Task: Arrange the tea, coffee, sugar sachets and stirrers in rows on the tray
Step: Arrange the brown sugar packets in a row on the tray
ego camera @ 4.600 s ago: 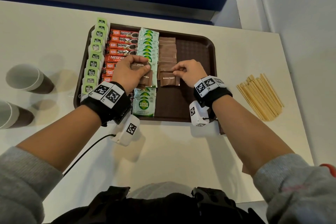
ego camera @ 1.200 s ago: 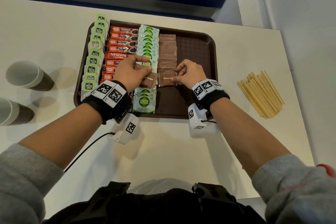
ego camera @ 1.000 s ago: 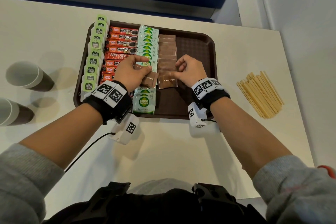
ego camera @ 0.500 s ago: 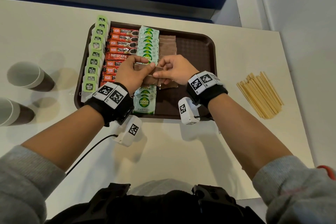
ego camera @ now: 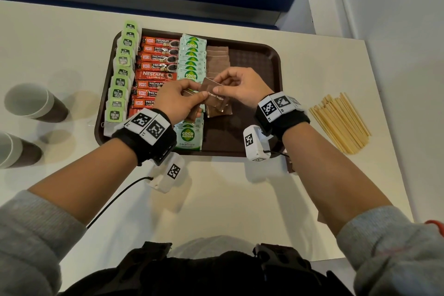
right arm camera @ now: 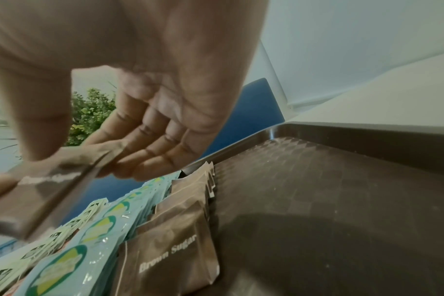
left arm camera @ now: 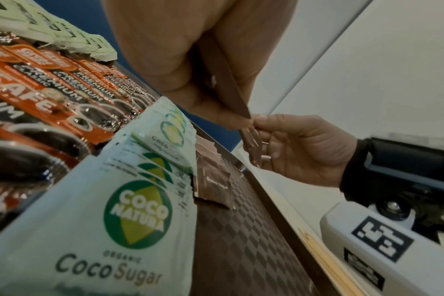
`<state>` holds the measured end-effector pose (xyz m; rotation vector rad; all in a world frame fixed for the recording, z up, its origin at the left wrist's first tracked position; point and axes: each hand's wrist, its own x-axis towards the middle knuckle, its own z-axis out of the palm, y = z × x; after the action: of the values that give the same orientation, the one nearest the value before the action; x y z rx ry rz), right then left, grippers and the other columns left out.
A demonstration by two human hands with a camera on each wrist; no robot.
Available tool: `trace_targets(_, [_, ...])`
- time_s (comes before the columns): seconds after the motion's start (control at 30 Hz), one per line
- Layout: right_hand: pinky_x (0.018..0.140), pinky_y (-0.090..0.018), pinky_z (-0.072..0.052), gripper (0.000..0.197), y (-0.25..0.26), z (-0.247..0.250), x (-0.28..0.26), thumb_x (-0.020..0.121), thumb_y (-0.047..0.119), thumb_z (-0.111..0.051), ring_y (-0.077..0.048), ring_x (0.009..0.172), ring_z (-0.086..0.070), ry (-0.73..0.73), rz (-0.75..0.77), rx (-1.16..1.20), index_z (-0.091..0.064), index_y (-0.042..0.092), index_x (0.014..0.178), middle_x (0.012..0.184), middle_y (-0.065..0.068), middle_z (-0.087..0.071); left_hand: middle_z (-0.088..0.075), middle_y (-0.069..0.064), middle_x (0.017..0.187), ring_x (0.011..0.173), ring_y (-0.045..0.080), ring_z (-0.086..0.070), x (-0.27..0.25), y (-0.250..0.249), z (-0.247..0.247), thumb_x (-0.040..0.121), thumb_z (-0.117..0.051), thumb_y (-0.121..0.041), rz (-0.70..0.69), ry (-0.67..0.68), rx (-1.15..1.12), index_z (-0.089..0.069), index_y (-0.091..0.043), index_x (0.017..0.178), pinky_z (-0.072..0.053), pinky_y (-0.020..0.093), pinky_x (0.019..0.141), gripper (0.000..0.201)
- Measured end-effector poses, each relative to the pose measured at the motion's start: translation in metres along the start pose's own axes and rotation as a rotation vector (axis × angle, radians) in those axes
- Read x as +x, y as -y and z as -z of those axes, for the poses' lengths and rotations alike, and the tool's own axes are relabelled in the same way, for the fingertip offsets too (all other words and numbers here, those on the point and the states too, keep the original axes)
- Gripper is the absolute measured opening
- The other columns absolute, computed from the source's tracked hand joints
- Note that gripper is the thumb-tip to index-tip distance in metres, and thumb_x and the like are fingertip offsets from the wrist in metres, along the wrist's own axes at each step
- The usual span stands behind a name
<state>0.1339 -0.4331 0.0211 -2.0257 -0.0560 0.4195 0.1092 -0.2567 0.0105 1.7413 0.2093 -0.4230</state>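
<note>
The brown tray (ego camera: 254, 60) holds rows of green tea bags (ego camera: 122, 72), orange coffee sachets (ego camera: 156, 65), Coco Sugar sachets (ego camera: 192, 60) and brown sugar sachets (ego camera: 217, 60). Over the tray's middle my left hand (ego camera: 192, 96) grips a small stack of brown sugar sachets (left arm camera: 228, 84). My right hand (ego camera: 216, 84) meets it and pinches the top brown sugar sachet (ego camera: 215, 98) between thumb and fingers, as the right wrist view shows (right arm camera: 64, 190). The front sachet of the brown row (right arm camera: 170, 258) lies just below the hands. The wooden stirrers (ego camera: 340, 122) lie in a pile on the table, right of the tray.
Two paper cups (ego camera: 33, 103) (ego camera: 14, 151) stand on the white table at the left. One more brown sachet (ego camera: 290, 163) peeks out under my right wrist, off the tray's front right corner. The tray's right part (ego camera: 252, 74) is bare. A wall borders the table on the right.
My right hand let go of the sachet it laid on the brown row, moved left to my left hand and pinched the top sachet of the held stack.
</note>
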Motion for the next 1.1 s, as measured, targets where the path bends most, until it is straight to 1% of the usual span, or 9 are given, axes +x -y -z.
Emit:
trace_targets(0.13, [0.074, -0.024, -0.053, 0.013, 0.001, 0.004, 0.001, 0.078, 0.01, -0.074, -0.006, 0.07, -0.059, 0.036, 0.019, -0.058, -0.068, 0.016, 0.088, 0.075, 0.006, -0.064, -0.063, 0.005, 0.064, 0.039, 0.005, -0.059, -0.002, -0.001, -0.002, 0.087, -0.067, -0.013, 0.003, 0.008, 0.0, -0.062, -0.015, 0.089, -0.051, 0.019, 0.041, 0.005])
trace_targets(0.27, [0.075, -0.019, -0.049, 0.013, -0.008, 0.007, 0.004, 0.078, 0.013, -0.074, -0.002, 0.067, -0.058, 0.022, -0.017, -0.249, -0.072, 0.017, 0.091, 0.077, 0.005, -0.066, -0.063, 0.008, 0.067, 0.043, 0.007, -0.061, 0.0, 0.003, 0.0, 0.089, -0.064, -0.013, 0.015, -0.034, 0.019, -0.062, -0.014, 0.106, -0.054, 0.022, 0.046, 0.017])
trace_targets(0.37, [0.08, -0.018, -0.045, 0.018, -0.015, 0.006, 0.002, 0.082, 0.013, -0.071, -0.005, 0.076, -0.059, 0.069, -0.073, -0.418, -0.073, 0.016, 0.1, 0.089, -0.001, -0.069, -0.064, 0.008, 0.069, 0.045, 0.008, -0.062, 0.003, 0.006, 0.004, 0.088, -0.064, -0.008, 0.055, -0.06, -0.01, -0.055, -0.015, 0.112, -0.056, 0.024, 0.048, 0.026])
trace_targets(0.43, [0.08, -0.016, -0.043, 0.02, -0.019, 0.004, 0.001, 0.084, 0.013, -0.069, -0.006, 0.084, -0.058, 0.089, -0.094, -0.491, -0.072, 0.015, 0.104, 0.092, 0.0, -0.067, -0.063, 0.007, 0.068, 0.045, 0.009, -0.062, 0.004, 0.006, 0.005, 0.088, -0.063, -0.005, 0.073, -0.07, -0.021, -0.053, -0.015, 0.114, -0.057, 0.025, 0.049, 0.03])
trace_targets(0.57, [0.08, -0.016, -0.042, 0.019, -0.024, -0.002, 0.001, 0.083, 0.013, -0.07, -0.007, 0.085, -0.058, 0.061, -0.117, -0.491, -0.073, 0.016, 0.102, 0.091, 0.002, -0.066, -0.063, 0.005, 0.068, 0.046, 0.01, -0.061, 0.003, 0.005, 0.005, 0.087, -0.063, -0.004, 0.083, -0.081, -0.027, -0.052, -0.016, 0.115, -0.057, 0.026, 0.051, 0.032])
trace_targets(0.77, [0.076, -0.016, -0.04, 0.014, -0.03, -0.01, 0.003, 0.079, 0.017, -0.075, -0.006, 0.077, -0.054, -0.046, -0.106, -0.499, -0.074, 0.014, 0.092, 0.089, 0.002, -0.062, -0.062, 0.005, 0.065, 0.044, 0.009, -0.061, 0.002, 0.003, 0.004, 0.087, -0.062, -0.002, 0.085, -0.071, -0.041, -0.051, -0.015, 0.114, -0.054, 0.024, 0.047, 0.032])
trace_targets(0.87, [0.072, -0.016, -0.039, 0.014, -0.031, -0.012, 0.004, 0.077, 0.017, -0.076, -0.003, 0.071, -0.051, -0.063, -0.112, -0.497, -0.074, 0.013, 0.09, 0.084, 0.004, -0.059, -0.061, 0.006, 0.065, 0.043, 0.009, -0.06, 0.002, 0.003, 0.004, 0.087, -0.062, -0.002, 0.091, -0.069, -0.054, -0.051, -0.015, 0.113, -0.053, 0.024, 0.046, 0.031])
trace_targets(1.03, [0.069, -0.016, -0.041, 0.011, -0.034, -0.014, 0.006, 0.075, 0.015, -0.078, -0.002, 0.067, -0.053, -0.098, -0.126, -0.467, -0.072, 0.014, 0.085, 0.079, 0.003, -0.062, -0.061, 0.007, 0.066, 0.043, 0.009, -0.06, 0.0, 0.003, 0.006, 0.087, -0.062, -0.002, 0.098, -0.072, -0.057, -0.051, -0.015, 0.112, -0.054, 0.023, 0.046, 0.03])
trace_targets(1.1, [0.069, -0.017, -0.041, 0.011, -0.034, -0.014, 0.005, 0.075, 0.015, -0.078, -0.002, 0.065, -0.053, -0.106, -0.124, -0.459, -0.071, 0.013, 0.083, 0.074, 0.006, -0.06, -0.061, 0.007, 0.067, 0.043, 0.009, -0.06, 0.0, 0.003, 0.006, 0.087, -0.062, -0.002, 0.097, -0.073, -0.055, -0.051, -0.015, 0.111, -0.054, 0.024, 0.046, 0.029])
